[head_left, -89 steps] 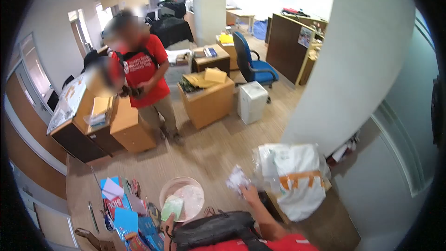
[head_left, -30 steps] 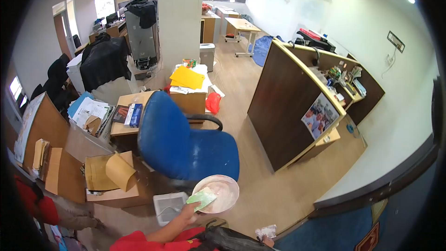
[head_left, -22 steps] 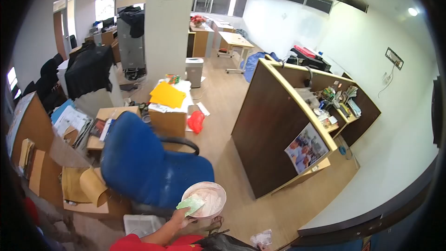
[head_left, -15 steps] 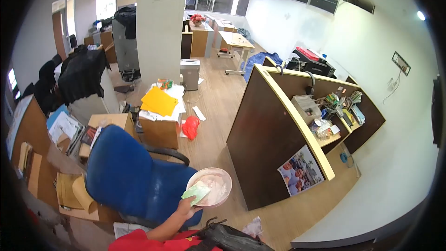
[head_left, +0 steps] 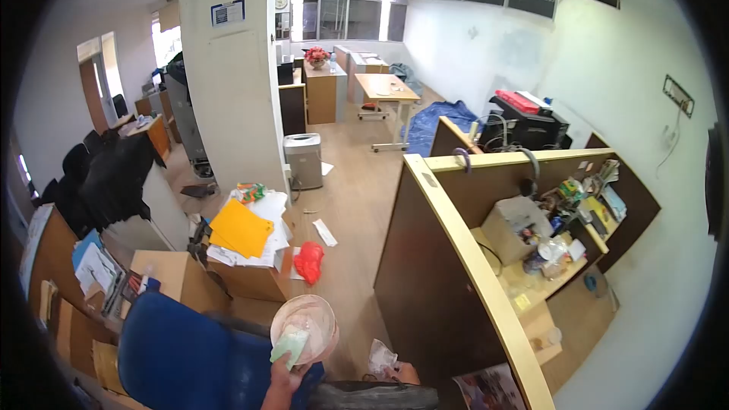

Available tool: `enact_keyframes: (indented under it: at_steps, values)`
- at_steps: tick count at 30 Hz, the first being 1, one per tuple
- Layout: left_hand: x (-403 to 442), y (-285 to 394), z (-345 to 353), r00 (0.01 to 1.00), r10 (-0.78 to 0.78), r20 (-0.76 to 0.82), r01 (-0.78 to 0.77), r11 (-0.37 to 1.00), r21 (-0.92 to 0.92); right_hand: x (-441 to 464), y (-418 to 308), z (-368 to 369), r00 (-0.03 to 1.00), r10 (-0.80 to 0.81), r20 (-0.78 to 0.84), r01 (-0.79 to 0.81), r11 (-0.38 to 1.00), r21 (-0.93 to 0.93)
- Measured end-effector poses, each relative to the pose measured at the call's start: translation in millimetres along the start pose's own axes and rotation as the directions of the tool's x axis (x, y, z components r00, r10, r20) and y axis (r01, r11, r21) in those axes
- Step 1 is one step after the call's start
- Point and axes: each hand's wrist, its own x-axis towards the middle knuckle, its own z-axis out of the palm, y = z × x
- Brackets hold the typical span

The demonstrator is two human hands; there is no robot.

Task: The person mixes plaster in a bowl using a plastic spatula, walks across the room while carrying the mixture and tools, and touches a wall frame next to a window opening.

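Note:
At the bottom centre, my left hand [head_left: 285, 376] is closed round the near edge of a round bowl [head_left: 325, 310] whose inside is coated with a pale pinkish paste. A light green flat piece [head_left: 289, 347], perhaps a scraper, is pressed under the same thumb and leans into the bowl. To the right, my right hand [head_left: 405, 373] shows partly above a dark bag [head_left: 372, 396] at my front. Its fingers close on a crumpled, whitish, see-through plastic piece [head_left: 381, 357].
A blue office chair [head_left: 171, 345] stands close on my left. The brown cubicle partition [head_left: 433, 258] with a cream top edge rises on my right. On the floor ahead lies a red plastic bag [head_left: 309, 262], beside a cabinet with papers and yellow envelopes [head_left: 241, 228]. A pillar [head_left: 231, 83] stands beyond.
My view has tipped upward and I am nearer the partition. The bowl in my left hand now appears further left and lower. My right hand has come into view with the crumpled plastic.

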Motion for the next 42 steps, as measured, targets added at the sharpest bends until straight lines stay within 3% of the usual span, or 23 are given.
enact_keyframes:
  at_steps: [1, 4, 8, 10, 14, 16, 18, 20, 21, 23, 25, 26, 29, 30, 32, 33, 35, 37, 39, 41, 42]
  values:
    - [12.6, 9.5, 6.6, 0.996, 0.014, -0.088, -0.011, 0.999, 0.037, 37.2, -3.9, 8.1, 1.000, -0.009, 0.020, 0.009, 1.000, 0.016]
    - [42.2, 22.4, 19.1, 0.980, 0.099, -0.170, -0.094, 0.995, 0.040, 138.9, -21.0, 23.5, 0.953, -0.044, 0.300, 0.015, 0.995, 0.098]
    - [101.4, 48.1, 52.7, 0.961, 0.176, -0.215, -0.167, 0.984, 0.058, 262.6, -80.2, 51.0, 0.944, -0.094, 0.317, 0.100, 0.995, -0.002]
    - [148.7, 61.3, 61.4, 0.961, 0.163, -0.225, -0.160, 0.987, 0.031, 328.5, -109.9, 59.7, 0.857, -0.065, 0.511, 0.101, 0.994, -0.043]
    - [257.9, 112.0, 76.0, 0.960, 0.155, -0.235, -0.174, 0.983, -0.062, 442.0, -149.5, 95.3, 0.840, -0.108, 0.531, 0.040, 0.990, 0.137]
    - [306.8, 145.9, 84.9, 0.957, 0.156, -0.243, -0.185, 0.978, -0.101, 494.8, -181.3, 77.7, 0.849, -0.013, 0.528, 0.231, 0.908, -0.349]
    - [349.1, 180.3, 97.1, 0.954, 0.164, -0.252, -0.199, 0.972, -0.122, 534.2, -219.4, 63.1, 0.856, 0.021, 0.516, 0.179, 0.925, -0.335]
    - [381.3, 211.6, 112.3, 0.949, 0.172, -0.265, -0.217, 0.965, -0.148, 576.4, -237.1, 60.1, 0.932, -0.079, 0.354, 0.167, 0.960, -0.226]
    - [400.9, 226.4, 120.8, 0.946, 0.182, -0.268, -0.229, 0.961, -0.154, 600.4, -238.0, 61.5, 0.932, -0.077, 0.354, 0.159, 0.965, -0.210]
    - [441.1, 251.0, 136.5, 0.932, 0.218, -0.290, -0.268, 0.953, -0.145, 654.4, -244.0, 59.0, 0.974, 0.055, 0.219, -0.089, 0.985, 0.148]
    - [483.2, 270.9, 151.6, 0.891, 0.305, -0.335, -0.359, 0.927, -0.110, 702.2, -251.7, 45.2, 0.980, 0.113, 0.162, -0.159, 0.939, 0.305]
    - [495.9, 279.7, 169.0, 0.917, 0.294, -0.269, -0.348, 0.920, -0.181, 738.7, -234.4, 47.9, 0.981, 0.176, 0.079, -0.192, 0.931, 0.309]
    - [563.1, 295.4, 207.5, 0.933, 0.265, -0.243, -0.303, 0.943, -0.135, 824.1, -213.4, 35.6, 0.903, 0.373, -0.215, -0.303, 0.905, 0.298]
    - [590.2, 298.4, 221.3, 0.936, 0.256, -0.241, -0.292, 0.948, -0.126, 863.2, -205.4, 30.4, 0.906, 0.358, -0.224, -0.284, 0.909, 0.304]
    - [642.5, 304.5, 252.3, 0.941, 0.234, -0.245, -0.266, 0.958, -0.107, 916.0, -184.2, 15.6, 0.796, 0.463, -0.389, -0.448, 0.884, 0.133]
    - [671.5, 308.0, 269.9, 0.941, 0.225, -0.252, -0.256, 0.962, -0.097, 921.5, -188.8, 1.6, 0.798, 0.469, -0.379, -0.459, 0.880, 0.121]
    - [728.7, 317.3, 313.8, 0.947, 0.221, -0.234, -0.248, 0.965, -0.089, 974.5, -225.8, -52.7, 0.898, 0.185, -0.398, -0.287, 0.934, -0.213]
    - [777.0, 321.9, 347.8, 0.949, 0.213, -0.232, -0.233, 0.971, -0.061, 1029.2, -260.2, -92.9, 0.931, 0.194, -0.309, -0.258, 0.949, -0.183]
    - [827.9, 325.3, 384.4, 0.955, 0.199, -0.218, -0.214, 0.976, -0.048, 1091.9, -284.3, -133.1, 0.997, 0.043, -0.061, -0.049, 0.992, -0.116]
    - [879.3, 324.9, 419.5, 0.966, 0.178, -0.188, -0.188, 0.981, -0.037, 1143.6, -312.2, -166.8, 0.999, -0.038, -0.012, 0.033, 0.956, -0.293]
    - [906.8, 327.9, 437.9, 0.971, 0.169, -0.168, -0.175, 0.984, -0.022, 1162.0, -327.0, -183.2, 0.995, -0.093, -0.032, 0.080, 0.954, -0.290]
